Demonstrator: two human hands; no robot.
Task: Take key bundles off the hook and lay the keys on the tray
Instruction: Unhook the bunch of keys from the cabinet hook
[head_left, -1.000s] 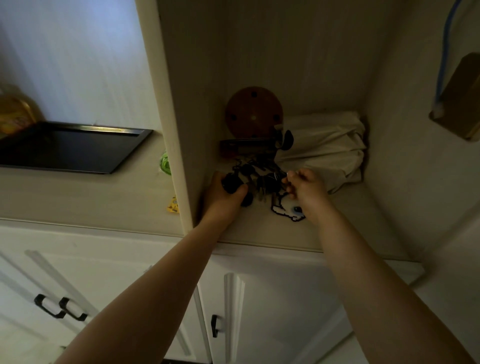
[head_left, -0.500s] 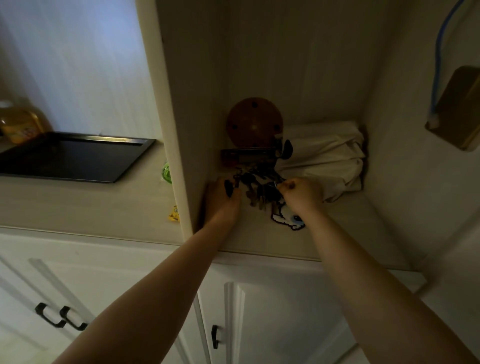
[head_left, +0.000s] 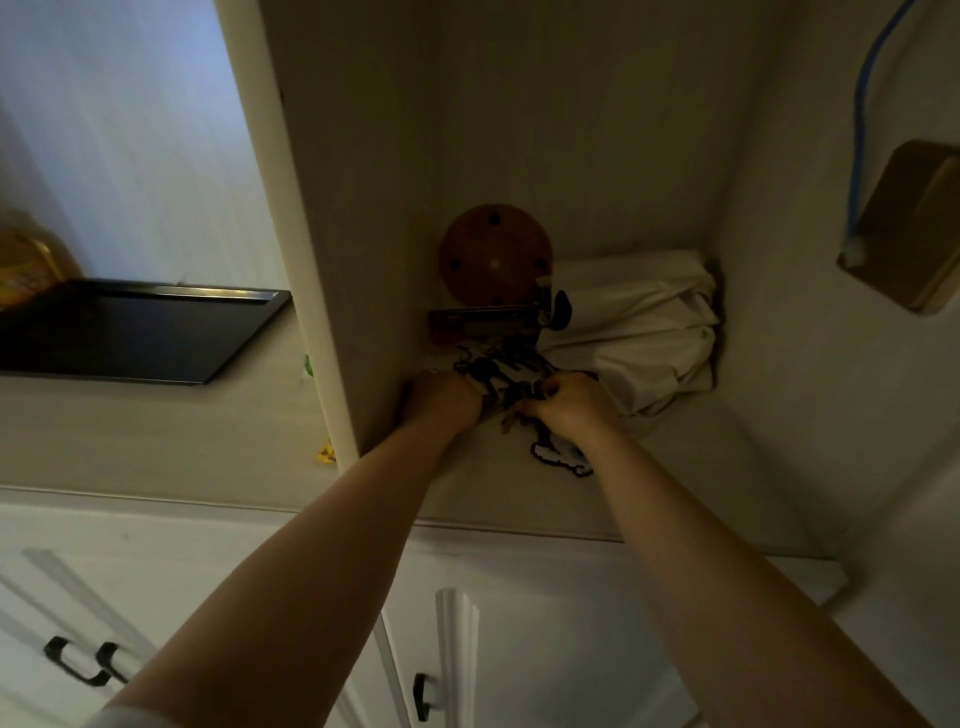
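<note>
A dark tangle of key bundles (head_left: 493, 371) lies in the dim cabinet niche, below a hook bar (head_left: 483, 317) fixed under a round wooden disc (head_left: 493, 254). My left hand (head_left: 441, 402) grips the left side of the tangle, fingers curled. My right hand (head_left: 566, 405) is closed on keys at the tangle's right side. A white charm with a black outline (head_left: 558, 457) lies on the shelf under my right wrist. The black tray (head_left: 130, 332) sits on the counter to the left, outside the niche.
A vertical cabinet panel (head_left: 311, 312) separates the niche from the tray side. A crumpled white cloth bag (head_left: 639, 327) fills the niche's back right. A brown box (head_left: 909, 223) with a blue cable hangs on the right wall. White cupboard doors lie below.
Both hands have pushed slightly deeper into the niche and closed tighter on the keys. The black fob seen in my left hand a second ago is now hidden.
</note>
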